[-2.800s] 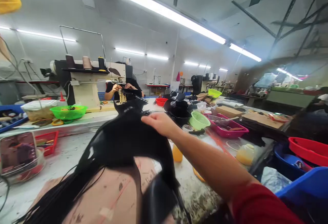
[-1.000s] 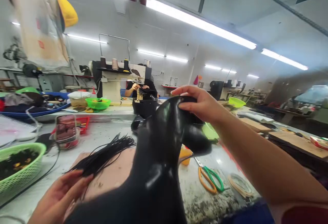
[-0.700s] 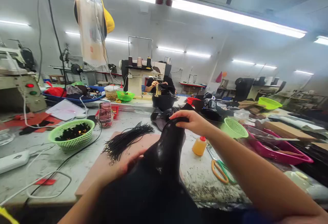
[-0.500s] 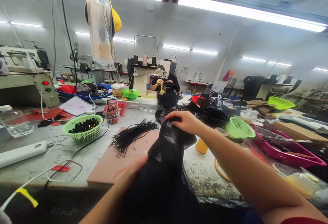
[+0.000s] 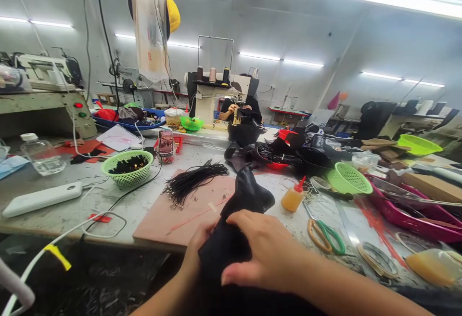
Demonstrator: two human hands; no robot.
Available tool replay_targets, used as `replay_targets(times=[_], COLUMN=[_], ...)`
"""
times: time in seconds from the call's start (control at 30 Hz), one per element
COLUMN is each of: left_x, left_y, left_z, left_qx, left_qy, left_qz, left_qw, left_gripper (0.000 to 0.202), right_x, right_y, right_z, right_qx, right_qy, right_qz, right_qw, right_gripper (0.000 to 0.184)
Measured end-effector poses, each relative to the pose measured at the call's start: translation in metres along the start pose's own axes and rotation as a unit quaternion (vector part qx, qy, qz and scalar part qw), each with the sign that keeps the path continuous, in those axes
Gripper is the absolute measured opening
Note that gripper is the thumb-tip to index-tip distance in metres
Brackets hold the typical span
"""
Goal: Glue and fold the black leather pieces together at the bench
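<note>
A black leather piece (image 5: 249, 200) lies over the near edge of the workbench, its upper end resting on a pink cutting mat (image 5: 187, 212). My right hand (image 5: 265, 251) lies on top of the leather with fingers curled down over it. My left hand (image 5: 202, 239) grips the same piece from the left; its fingers are mostly hidden behind the leather. A bundle of black cords with metal tips (image 5: 193, 183) lies on the mat just beyond.
Orange glue bottle (image 5: 293, 196), scissors (image 5: 325, 234) and green baskets (image 5: 127, 170) (image 5: 348, 178) sit on the bench. A phone (image 5: 166, 143) stands upright; a white power strip (image 5: 41, 198) and cables lie left. A person works at a sewing machine (image 5: 216, 94) opposite.
My right hand slid from the far upper end of the leather down to its near part. The leather sank lower onto the bench and the view tilted downward and left.
</note>
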State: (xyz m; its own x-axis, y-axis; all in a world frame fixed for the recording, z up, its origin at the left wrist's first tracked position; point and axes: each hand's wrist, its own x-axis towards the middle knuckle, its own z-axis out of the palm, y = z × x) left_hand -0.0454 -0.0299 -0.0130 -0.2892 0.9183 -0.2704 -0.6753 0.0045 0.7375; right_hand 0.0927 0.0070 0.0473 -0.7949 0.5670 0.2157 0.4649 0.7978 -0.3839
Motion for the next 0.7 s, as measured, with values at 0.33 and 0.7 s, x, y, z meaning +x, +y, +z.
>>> replay_targets(times=[0.33,0.7], left_x=[-0.008,-0.016], left_y=[-0.004,-0.003], left_z=[-0.004,0.003], left_qx=[0.197,0.278], left_qy=[-0.223,-0.242], left_qz=[0.016,0.143], left_qw=[0.955,0.918], left_gripper=[0.025,0.026], right_x=[-0.013,-0.008], right_y=[0.017,0.003], right_z=[-0.016,-0.024], right_qx=[0.344,0.162], right_qy=[-0.038,-0.077], right_qz=[0.042,0.066], right_qw=[0.937,0.982], right_gripper=[0.076,0.014])
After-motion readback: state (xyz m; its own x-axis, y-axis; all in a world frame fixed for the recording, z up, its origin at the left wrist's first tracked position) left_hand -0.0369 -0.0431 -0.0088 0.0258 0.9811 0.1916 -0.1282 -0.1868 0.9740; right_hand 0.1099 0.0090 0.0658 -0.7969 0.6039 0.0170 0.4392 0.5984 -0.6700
